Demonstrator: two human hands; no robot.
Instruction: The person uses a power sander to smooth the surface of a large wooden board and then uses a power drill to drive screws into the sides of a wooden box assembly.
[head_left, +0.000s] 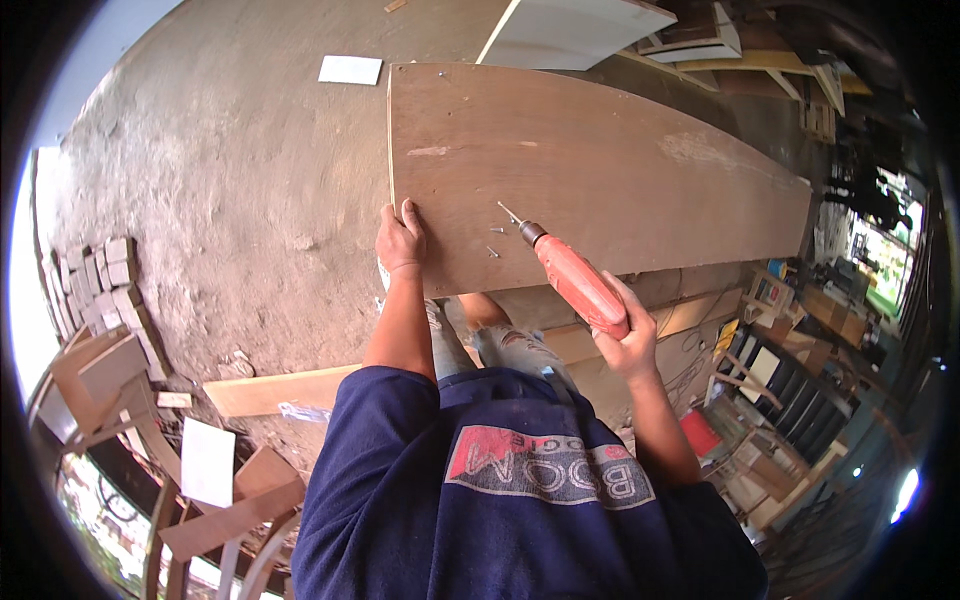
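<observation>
A large brown wooden panel (600,170) lies before me, its left end nearest my body. My left hand (402,238) grips that end at the near left corner, with the thumb on top and the other fingers partly hidden at the edge. In my right hand (628,335) is a red power drill (582,285) with a black chuck. Its thin bit points up and left over the panel; whether the tip touches the wood I cannot tell. Close to the bit lie a few loose screws (493,252) on the panel. A small metal piece (443,73) shows near the far edge.
Beyond the panel stands a white board (570,32), with wooden frames (780,62) farther right. A white rectangle (350,70) lies on the dirt floor. Stacked bricks (105,275) and scrap wood (240,500) are at left. A plank (280,390) lies by my legs; clutter fills the right.
</observation>
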